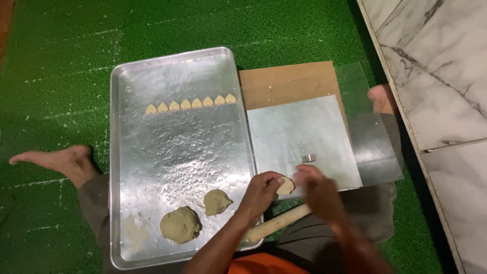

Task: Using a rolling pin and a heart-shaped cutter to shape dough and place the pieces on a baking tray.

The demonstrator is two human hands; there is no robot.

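Observation:
My left hand (261, 190) and my right hand (315, 186) meet over the near edge of a clear plastic sheet (304, 137), both holding a small pale lump of dough (286, 185) between them. The right hand is blurred. A small metal ring cutter (309, 158) stands on the sheet just beyond my right hand. A wooden rolling pin (276, 223) lies under my forearms. On the metal tray (172, 86) to the left sit a large dough ball (180, 225), a smaller dough piece (217, 201) and a row of several heart-shaped dough pieces (190, 103).
A brown board (289, 81) lies under the plastic sheet. My bare left foot (61, 161) rests on the green mat (61, 61) left of the tray, my other foot (381, 97) at the right. A white marble floor (441, 76) borders the mat on the right.

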